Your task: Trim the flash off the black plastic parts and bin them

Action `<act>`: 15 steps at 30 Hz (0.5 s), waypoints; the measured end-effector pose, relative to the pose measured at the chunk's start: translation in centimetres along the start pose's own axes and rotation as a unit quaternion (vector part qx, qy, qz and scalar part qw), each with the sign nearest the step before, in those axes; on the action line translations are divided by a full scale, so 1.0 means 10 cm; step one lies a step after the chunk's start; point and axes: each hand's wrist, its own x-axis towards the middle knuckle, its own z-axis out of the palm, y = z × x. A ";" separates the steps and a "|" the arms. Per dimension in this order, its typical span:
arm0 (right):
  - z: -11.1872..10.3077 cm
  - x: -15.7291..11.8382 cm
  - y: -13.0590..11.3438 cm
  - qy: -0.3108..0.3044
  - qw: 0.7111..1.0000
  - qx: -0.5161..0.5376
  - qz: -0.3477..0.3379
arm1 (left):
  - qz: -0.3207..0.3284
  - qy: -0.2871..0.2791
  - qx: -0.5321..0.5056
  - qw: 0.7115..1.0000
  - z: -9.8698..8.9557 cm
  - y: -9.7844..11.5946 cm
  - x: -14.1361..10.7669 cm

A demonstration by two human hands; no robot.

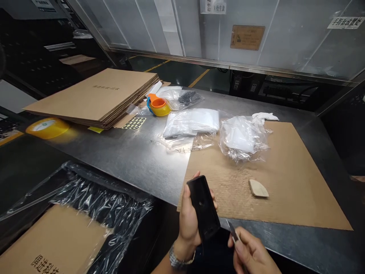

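My left hand is wrapped round a black, shallow, rectangular plastic case, its hollow side facing up, with a small hole near the middle. A metal watch sits on that wrist. In my right hand a thin pointed blade, like a small craft knife, is pinched between thumb and fingers. Its tip points up and left, a little apart from the case's lower right corner. Beyond my hands, a fan-shaped beige pad rests on a flat cardboard sheet.
Clear bags of white sheets and white pieces lie on the metal table. An orange tape dispenser, a tape roll and stacked cardboard stand left. A plastic-lined box is below the table's left edge.
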 end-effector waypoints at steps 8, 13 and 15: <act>-0.06 0.09 -0.06 0.106 0.892 -0.309 -0.312 | -0.062 -0.022 0.040 0.997 0.03 -0.10 0.00; -0.06 0.17 -0.10 0.120 0.789 -0.449 -0.403 | -0.045 -0.021 0.067 0.997 0.06 -0.14 -0.01; -0.04 0.20 -0.04 0.186 0.730 -0.474 -0.456 | -0.040 -0.021 0.063 0.997 0.07 -0.14 0.00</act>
